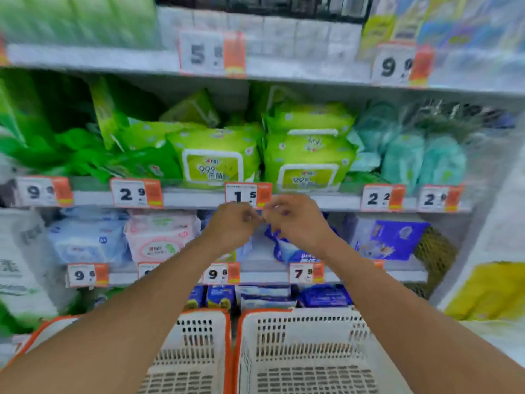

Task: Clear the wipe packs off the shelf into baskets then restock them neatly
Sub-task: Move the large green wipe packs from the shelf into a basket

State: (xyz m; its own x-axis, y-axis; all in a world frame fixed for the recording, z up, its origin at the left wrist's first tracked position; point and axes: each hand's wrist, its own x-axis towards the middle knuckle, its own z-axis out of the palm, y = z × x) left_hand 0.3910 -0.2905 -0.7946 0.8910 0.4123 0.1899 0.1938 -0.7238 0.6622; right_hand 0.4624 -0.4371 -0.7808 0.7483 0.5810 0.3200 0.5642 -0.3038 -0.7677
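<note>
Motion blur hides both grips: left hand (231, 223) and right hand (294, 220) curl at centre, contents unclear. At 6 o'clock, two baskets (301, 334) show only bare mesh.

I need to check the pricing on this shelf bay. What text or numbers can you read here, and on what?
"5": price tag, top rail.
"9": tag, top rail, right.
"9", "2 9", "1 5", "2 2", "2": tags along the green wipes' rail.
"9", "9 8", "7 9": tags on the rail below.
"99": label on each front green pack; the rest is unreadable.
Small digits and other packaging print are blurred.
</note>
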